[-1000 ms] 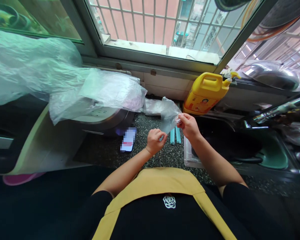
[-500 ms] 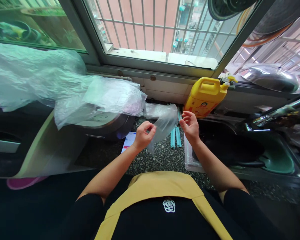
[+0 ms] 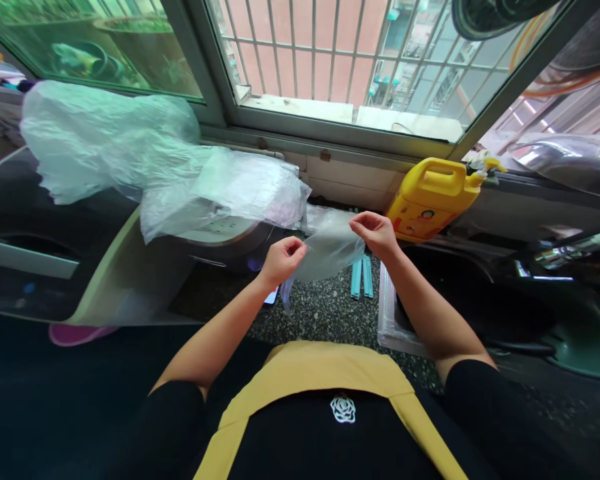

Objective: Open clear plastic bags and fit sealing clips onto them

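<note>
Between my two hands a clear plastic bag [image 3: 330, 252] is held spread above the counter. My left hand [image 3: 283, 260] pinches its left edge between thumb and fingers. At its upper right corner, my right hand [image 3: 376, 233] is closed in a pinch on the plastic. Two bundles of teal strips [image 3: 362, 277] lie on the speckled counter just beyond and below the bag. Partly hidden behind my left hand is a phone [image 3: 271, 297] with a lit screen. Another flat piece of clear plastic [image 3: 325, 218] lies behind the bag.
A pile of clear plastic bags [image 3: 250, 183] covers a rounded appliance [image 3: 230, 243] on the left. The yellow jug [image 3: 427, 200] stands by the window wall. To the right is a sink holding a dark pan [image 3: 480, 300], with a faucet [image 3: 555, 257] above.
My right hand has gone from open fingers to a pinch on the bag's corner. The bag is now stretched wider between both hands. The view has shifted left.
</note>
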The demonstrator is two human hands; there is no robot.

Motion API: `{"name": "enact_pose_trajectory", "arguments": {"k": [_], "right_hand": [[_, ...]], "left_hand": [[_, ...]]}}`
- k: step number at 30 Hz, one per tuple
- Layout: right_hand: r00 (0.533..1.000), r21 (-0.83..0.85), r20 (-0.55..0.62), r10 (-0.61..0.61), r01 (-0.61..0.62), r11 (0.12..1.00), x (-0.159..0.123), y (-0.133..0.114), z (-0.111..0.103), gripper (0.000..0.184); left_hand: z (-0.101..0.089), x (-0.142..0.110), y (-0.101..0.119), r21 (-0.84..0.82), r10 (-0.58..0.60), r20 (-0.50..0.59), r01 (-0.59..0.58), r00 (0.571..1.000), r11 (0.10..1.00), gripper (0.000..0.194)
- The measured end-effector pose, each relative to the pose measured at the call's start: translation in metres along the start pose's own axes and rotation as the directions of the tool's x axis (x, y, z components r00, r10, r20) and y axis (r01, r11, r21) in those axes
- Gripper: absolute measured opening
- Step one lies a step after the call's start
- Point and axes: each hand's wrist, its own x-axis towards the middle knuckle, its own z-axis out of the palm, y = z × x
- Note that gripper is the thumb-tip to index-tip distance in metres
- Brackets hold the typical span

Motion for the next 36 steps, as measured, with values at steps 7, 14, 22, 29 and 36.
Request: {"name": "enact_pose_trajectory", "arguments": {"k": [7, 14, 22, 29, 36], "right_hand": [[0.997, -0.016, -0.07, -0.022, 0.021, 1.0, -0.004, -0.014, -0.009, 0.025], [0.987, -0.046, -0.158, -0.007, 0.0, 0.999, -0.003, -0.015, -0.025, 0.024], [0.981, -0.102, -0.192, -0.034, 0.015, 0.995, 0.001, -0.016, -0.035, 0.024], [0.967, -0.215, -0.236, -0.095, 0.043, 0.976, -0.002, -0.013, -0.038, 0.022], [0.951, -0.335, -0.259, -0.171, 0.077, 0.939, -0.025, -0.001, -0.022, 0.018]], "left_hand": [[-0.001, 0.0, -0.02, 0.08, -0.046, 0.027, 0.044, 0.999, 0.996, 0.014], [0.008, -0.009, -0.063, 0.07, -0.109, 0.016, 0.108, 0.994, 0.992, 0.016], [0.03, -0.008, -0.095, 0.091, -0.226, 0.008, 0.224, 0.974, 0.97, 0.007], [0.036, -0.002, -0.078, -0.105, -0.315, 0.08, 0.323, 0.946, 0.941, 0.01], [0.036, 0.001, -0.046, -0.395, -0.393, 0.211, 0.445, 0.895, 0.803, 0.025]]}}
